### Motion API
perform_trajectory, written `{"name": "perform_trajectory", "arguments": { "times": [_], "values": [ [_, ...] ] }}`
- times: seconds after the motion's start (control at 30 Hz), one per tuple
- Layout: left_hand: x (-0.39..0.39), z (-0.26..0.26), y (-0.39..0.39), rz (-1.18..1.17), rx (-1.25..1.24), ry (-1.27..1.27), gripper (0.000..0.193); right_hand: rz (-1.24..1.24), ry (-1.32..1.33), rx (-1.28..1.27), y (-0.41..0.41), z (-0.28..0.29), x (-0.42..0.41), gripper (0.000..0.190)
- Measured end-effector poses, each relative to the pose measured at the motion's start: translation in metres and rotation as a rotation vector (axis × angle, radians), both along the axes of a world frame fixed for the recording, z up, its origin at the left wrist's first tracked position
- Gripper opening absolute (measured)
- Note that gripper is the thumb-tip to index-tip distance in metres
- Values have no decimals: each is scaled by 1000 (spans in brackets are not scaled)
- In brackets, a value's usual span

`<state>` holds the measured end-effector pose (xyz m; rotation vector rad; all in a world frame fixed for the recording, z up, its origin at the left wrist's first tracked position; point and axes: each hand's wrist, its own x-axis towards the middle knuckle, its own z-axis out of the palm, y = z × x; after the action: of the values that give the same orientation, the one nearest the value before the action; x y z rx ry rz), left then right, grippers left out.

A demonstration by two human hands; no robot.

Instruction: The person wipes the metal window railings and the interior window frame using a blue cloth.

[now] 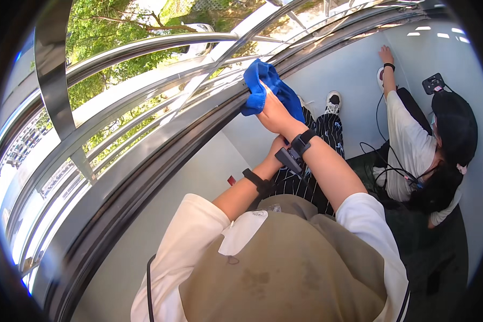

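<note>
My right hand (274, 112) is on a blue cloth (259, 86), which lies bunched over the dark window track (209, 120). The fingers are largely covered by folds of the cloth, part of which hangs down on the inner side of the track. Just below, my left hand (277, 151) is near the right wrist and is partly hidden behind it and a wrist-worn device (292, 155); its fingers do not show. A black strap (256, 180) goes around the left wrist.
Beyond the track run metal railings (153, 44), with trees (104, 48) and a parked vehicle (199, 40) outside. To the right a co-worker (410, 153) is low by the pale wall (330, 64), one hand (385, 54) against it. Black cables (386, 151) loop around the co-worker.
</note>
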<state>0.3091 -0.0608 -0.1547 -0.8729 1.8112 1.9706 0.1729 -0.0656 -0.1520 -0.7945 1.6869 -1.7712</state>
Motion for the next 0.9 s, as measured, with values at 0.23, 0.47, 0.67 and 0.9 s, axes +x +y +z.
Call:
{"name": "perform_trajectory", "arguments": {
  "times": [0.23,0.47,0.67,0.9],
  "values": [
    [-1,14,-1,68,-52,-227,30,20,-641,54,48,-9,0,34],
    [1,15,-8,-72,-219,-232,33,-238,-464,105,72,12,24,36],
    [24,1,-7,-161,-229,-67,34,-343,-344,-84,23,52,41,33],
    [32,2,-17,-174,-184,-53,35,-419,-622,-82,-15,45,26,32]
  ]
}}
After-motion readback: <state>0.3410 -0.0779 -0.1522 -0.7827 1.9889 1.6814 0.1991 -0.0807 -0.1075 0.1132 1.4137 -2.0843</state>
